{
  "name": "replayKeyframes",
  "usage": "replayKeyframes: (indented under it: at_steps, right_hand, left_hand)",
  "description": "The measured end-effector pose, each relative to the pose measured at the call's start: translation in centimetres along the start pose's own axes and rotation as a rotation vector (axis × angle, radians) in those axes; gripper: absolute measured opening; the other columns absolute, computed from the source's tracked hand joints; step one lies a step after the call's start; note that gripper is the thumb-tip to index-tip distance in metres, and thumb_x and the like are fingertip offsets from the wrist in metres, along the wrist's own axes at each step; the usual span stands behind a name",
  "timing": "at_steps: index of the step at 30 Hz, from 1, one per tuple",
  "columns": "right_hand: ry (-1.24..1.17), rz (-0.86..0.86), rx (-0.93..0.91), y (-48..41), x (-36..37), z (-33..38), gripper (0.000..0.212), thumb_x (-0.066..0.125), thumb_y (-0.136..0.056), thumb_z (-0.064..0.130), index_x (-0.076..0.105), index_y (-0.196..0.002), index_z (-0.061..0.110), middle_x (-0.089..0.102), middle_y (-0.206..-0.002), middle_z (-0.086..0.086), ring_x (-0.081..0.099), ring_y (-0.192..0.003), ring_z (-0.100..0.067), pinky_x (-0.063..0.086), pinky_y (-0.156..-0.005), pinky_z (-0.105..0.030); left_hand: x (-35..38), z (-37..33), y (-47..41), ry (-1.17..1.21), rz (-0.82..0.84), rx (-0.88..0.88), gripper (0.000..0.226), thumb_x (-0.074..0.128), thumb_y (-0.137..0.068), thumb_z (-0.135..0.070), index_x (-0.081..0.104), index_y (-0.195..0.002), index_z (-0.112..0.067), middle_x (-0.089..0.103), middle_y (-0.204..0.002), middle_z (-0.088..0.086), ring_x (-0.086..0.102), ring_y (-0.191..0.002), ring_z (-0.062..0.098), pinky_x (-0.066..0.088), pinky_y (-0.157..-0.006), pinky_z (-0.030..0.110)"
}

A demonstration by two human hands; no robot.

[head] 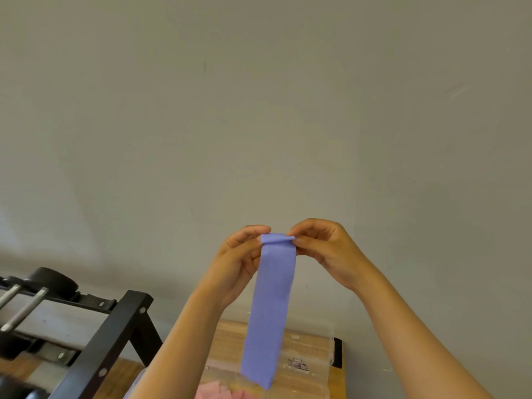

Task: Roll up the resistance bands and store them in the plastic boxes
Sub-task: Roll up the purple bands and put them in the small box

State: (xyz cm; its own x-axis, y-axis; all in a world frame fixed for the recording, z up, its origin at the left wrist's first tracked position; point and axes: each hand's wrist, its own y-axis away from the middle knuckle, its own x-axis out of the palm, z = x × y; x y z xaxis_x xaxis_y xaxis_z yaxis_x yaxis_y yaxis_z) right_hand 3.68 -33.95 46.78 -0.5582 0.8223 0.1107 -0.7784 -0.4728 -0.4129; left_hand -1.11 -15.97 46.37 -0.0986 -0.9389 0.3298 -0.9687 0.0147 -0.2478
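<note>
A flat, matte, lavender elastic resistance band [270, 312] hangs as a long smooth strip in front of a plain grey wall [259, 110]. Its top end is turned over into a small, tight roll. The left hand [236, 263] pinches the left end of that roll between thumb and curled fingertips, and the right hand [325, 249] pinches the right end the same way. All the rest of the band hangs loose below the two grips, slightly creased along its lower edge.

Behind the band's lower end stands a light wooden table [337, 384] bearing a clear, glossy plastic box [311, 352]. Just left of the band's bottom tip lies a crumpled pink piece of band-like material [218, 394]. Well to the band's left is a black angular metal rack [115, 335] carrying a dumbbell with round black heads [54, 279].
</note>
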Motion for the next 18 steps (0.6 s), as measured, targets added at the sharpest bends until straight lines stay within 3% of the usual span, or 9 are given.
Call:
replayKeyframes:
  at_steps: [4,8,12,14,16,18]
  right_hand:
    - [0.067,0.022,-0.001,0.11,-0.21,0.22,0.038,0.056,-0.089,-0.009,0.074,-0.072,0.019,0.069,-0.077,-0.006,0.066,-0.075,-0.022,0.053,-0.068,-0.029]
    - [0.036,0.050,-0.003,0.19,-0.31,0.18,0.029,0.059,-0.083,-0.005,0.073,-0.070,0.017,0.068,-0.075,-0.004,0.065,-0.074,-0.020,0.052,-0.068,-0.027]
    - [0.046,0.012,0.008,-0.03,-0.56,-0.13,0.035,0.046,-0.088,-0.009,0.070,-0.071,0.010,0.065,-0.073,-0.004,0.063,-0.072,-0.016,0.051,-0.068,-0.024]
    - [0.099,-0.011,0.014,-0.12,-0.61,-0.14,0.028,0.050,-0.090,-0.004,0.068,-0.072,0.008,0.065,-0.072,-0.003,0.062,-0.071,-0.015,0.051,-0.069,-0.024]
    - [0.184,-0.042,0.019,-0.21,-0.52,-0.17,0.019,0.061,-0.088,-0.001,0.066,-0.073,0.009,0.066,-0.071,0.000,0.061,-0.069,-0.013,0.051,-0.069,-0.024]
    - [0.264,-0.060,0.014,-0.38,-0.43,-0.31,0.015,0.068,-0.083,-0.003,0.065,-0.075,0.009,0.066,-0.072,0.002,0.062,-0.070,-0.012,0.051,-0.070,-0.022]
  left_hand:
    - [-0.29,0.03,0.05,0.012,0.041,-0.014,0.012,0.063,-0.081,-0.009,0.072,-0.078,-0.017,0.069,-0.089,0.010,0.068,-0.081,0.022,0.055,-0.066,0.027]
    - [-0.66,0.38,-0.23,0.024,0.079,-0.006,0.012,0.061,-0.078,-0.009,0.072,-0.078,-0.014,0.067,-0.089,0.012,0.068,-0.084,0.025,0.055,-0.073,0.029]
    - [-0.78,0.50,-0.59,-0.040,0.117,0.036,0.012,0.066,-0.069,-0.016,0.072,-0.077,-0.010,0.067,-0.087,0.014,0.067,-0.083,0.024,0.054,-0.073,0.028]
    - [-0.65,0.35,-0.67,-0.134,0.094,0.080,0.013,0.065,-0.068,-0.019,0.072,-0.074,-0.010,0.067,-0.081,0.009,0.065,-0.078,0.021,0.053,-0.069,0.026]
    - [-0.39,0.18,-0.64,-0.295,0.044,0.142,0.005,0.067,-0.074,-0.009,0.072,-0.072,-0.010,0.067,-0.075,0.006,0.064,-0.073,0.019,0.051,-0.066,0.025]
    - [-0.20,0.15,-0.68,-0.462,-0.010,0.197,0.013,0.068,-0.080,0.004,0.071,-0.074,-0.008,0.068,-0.073,0.005,0.064,-0.070,0.017,0.051,-0.065,0.024]
